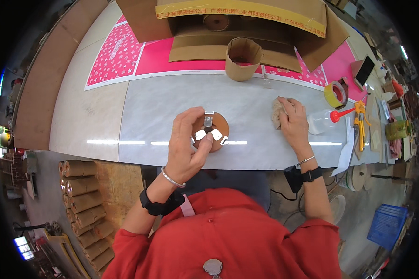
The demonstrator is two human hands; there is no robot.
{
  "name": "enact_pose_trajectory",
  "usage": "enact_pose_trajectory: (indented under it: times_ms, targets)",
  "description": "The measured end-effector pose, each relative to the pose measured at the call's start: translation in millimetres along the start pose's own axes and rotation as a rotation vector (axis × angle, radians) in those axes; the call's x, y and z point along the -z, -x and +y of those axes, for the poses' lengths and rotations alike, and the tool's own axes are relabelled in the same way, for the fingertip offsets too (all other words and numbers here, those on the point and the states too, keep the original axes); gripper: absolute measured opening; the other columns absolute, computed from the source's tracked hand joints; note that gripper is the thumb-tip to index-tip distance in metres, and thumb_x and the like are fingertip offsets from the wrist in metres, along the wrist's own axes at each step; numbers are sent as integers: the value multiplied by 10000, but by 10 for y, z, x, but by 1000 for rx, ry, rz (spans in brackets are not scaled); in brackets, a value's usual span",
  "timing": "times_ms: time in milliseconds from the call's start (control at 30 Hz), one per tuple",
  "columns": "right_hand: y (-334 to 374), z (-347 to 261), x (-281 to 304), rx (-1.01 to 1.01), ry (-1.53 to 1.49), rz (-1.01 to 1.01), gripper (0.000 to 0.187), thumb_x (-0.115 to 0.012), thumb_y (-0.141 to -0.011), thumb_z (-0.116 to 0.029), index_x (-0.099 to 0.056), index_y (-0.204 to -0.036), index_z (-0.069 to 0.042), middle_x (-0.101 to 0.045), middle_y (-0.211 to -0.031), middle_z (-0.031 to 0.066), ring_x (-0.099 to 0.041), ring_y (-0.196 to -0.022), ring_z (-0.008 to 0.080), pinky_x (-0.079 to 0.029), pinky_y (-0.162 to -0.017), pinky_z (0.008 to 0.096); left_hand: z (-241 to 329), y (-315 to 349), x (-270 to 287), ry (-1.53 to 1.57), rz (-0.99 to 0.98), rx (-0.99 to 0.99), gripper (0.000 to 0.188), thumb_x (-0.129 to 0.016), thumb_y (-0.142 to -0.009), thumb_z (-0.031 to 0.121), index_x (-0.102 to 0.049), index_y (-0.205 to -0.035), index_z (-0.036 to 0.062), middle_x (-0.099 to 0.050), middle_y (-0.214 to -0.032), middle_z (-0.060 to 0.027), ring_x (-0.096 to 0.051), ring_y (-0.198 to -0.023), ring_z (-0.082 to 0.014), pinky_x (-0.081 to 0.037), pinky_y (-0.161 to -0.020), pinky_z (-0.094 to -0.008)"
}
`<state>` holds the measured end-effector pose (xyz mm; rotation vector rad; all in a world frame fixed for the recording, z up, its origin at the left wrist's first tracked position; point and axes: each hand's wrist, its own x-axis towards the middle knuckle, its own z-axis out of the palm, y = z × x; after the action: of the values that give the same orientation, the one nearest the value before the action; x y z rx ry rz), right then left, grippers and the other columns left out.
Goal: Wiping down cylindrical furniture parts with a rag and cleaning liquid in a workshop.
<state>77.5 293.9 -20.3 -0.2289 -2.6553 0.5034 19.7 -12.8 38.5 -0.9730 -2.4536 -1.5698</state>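
Observation:
My left hand (186, 144) is closed around a round orange-brown piece (221, 124) on the grey tabletop, its thumb reaching in toward the middle. Small shiny metal clips (209, 119) sit around the piece's rim, and two white tabs (216, 134) lie near its centre. How deep the piece is cannot be made out from above. Farther right, my right hand (293, 122) has its fingers closed over a crumpled beige cloth (278, 114) resting on the table. Right of that hand lies a clear squeeze bottle (319, 122) with a red nozzle.
Behind my hands stands a brown cardboard tube (243, 60), in front of an open carton (246, 11) on pink printed sheets (111, 58). To the right are a tape roll (335, 94), yellow cutters (360, 125) and a phone (365, 72). Wrapped brown rolls (86, 202) are stacked lower left.

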Motion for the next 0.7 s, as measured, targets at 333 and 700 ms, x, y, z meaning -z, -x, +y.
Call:
enact_pose_trajectory:
  times_ms: [333, 700]
  targets:
    - [50, -169, -55, -113, 355, -43, 476, -619, -850, -271, -512, -1259, -53, -483, -1203, 130, -477, -1029, 322, -479, -777, 414, -326, 257, 86, 144, -121, 108, 1080, -859, -621, 327, -228, -1441, 17, -360, -1391, -177, -394, -1290, -297, -358, -1041, -407]
    - [107, -1050, 498, 175, -275, 5, 260, -592, -790, -41, -619, -1048, -30, -525, -962, 147, -593, -819, 297, -509, -671, 383, -500, 212, -252, 312, -83, 199, 990, -888, -584, 325, -337, -1354, 37, -505, -1266, -161, -521, -1167, -302, -442, -968, -375]
